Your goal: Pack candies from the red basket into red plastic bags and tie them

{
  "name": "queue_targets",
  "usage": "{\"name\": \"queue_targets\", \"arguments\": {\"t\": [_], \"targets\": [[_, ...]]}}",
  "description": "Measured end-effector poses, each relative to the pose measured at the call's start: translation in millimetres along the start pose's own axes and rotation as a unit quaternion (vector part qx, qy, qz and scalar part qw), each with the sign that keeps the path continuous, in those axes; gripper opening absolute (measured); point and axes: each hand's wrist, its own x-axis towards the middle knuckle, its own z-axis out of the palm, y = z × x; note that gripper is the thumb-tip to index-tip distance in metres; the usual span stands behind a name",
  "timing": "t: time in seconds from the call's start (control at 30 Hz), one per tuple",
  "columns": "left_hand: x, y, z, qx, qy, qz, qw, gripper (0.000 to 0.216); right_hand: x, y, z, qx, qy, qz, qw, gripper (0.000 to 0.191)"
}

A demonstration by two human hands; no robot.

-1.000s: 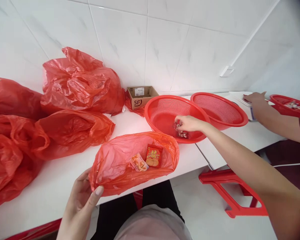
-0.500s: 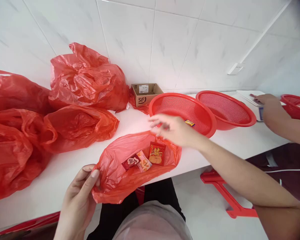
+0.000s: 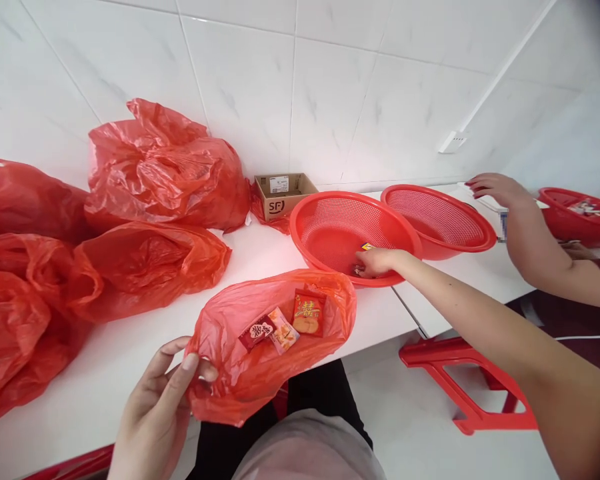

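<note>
My left hand point(image 3: 163, 393) pinches the near left rim of a red plastic bag point(image 3: 225, 313) lying open at the table's edge. Inside the bag are a dark red wrapped snack point(image 3: 257, 331), a pink-and-orange one point(image 3: 284, 331) and a red biscuit packet point(image 3: 308, 315). My right hand point(image 3: 377, 261) reaches down into the nearer red plastic basket point(image 3: 325, 227). Its fingers close on a small dark-and-white wrapped snack point(image 3: 359, 270), partly hidden by them. A yellow-and-blue packet point(image 3: 367, 247) lies just beyond that hand.
Several filled red bags point(image 3: 165, 173) crowd the left side. A cardboard box point(image 3: 285, 195) stands by the wall. Right of it are a second basket point(image 3: 437, 217) and another holding small packets point(image 3: 580, 217). A co-worker's hand point(image 3: 500, 187) is over a white device. A red stool point(image 3: 467, 380) stands below.
My right hand has moved from above the bag, to the right and down into the nearer basket. My left hand keeps its hold on the bag. The co-worker's hand has lifted slightly.
</note>
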Motion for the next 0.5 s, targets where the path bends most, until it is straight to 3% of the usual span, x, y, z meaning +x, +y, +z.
{"name": "queue_targets", "arguments": {"t": [0.07, 0.13, 0.2, 0.3, 0.4, 0.5], "targets": [[0, 2, -2, -0.001, -0.002, -0.002, 1.0, 0.051, -11, -5, -14, 0.03, 0.024, -0.026, 0.999, 0.023], [1, 4, -5, -0.003, 0.007, 0.002, 1.0, 0.066, -31, -21, -27, 0.105, 0.08, -0.095, 0.987, 0.027], [2, 5, -7, -0.011, 0.024, 0.019, 0.999, 0.072, -58, -51, -34, 0.211, 0.133, -0.21, 0.945, 0.033], [1, 6, -7, -0.027, 0.041, 0.048, 0.998, 0.069, -95, -110, -26, 0.223, 0.107, -0.34, 0.907, 0.033], [-2, 7, -3, -0.032, 0.04, 0.051, 0.997, 0.068, -109, -156, -10, 0.148, 0.142, -0.369, 0.907, 0.034], [-5, 9, -3, -0.037, 0.034, 0.054, 0.997, 0.07, -92, -156, -12, 0.163, 0.195, -0.337, 0.907, 0.035]]}}
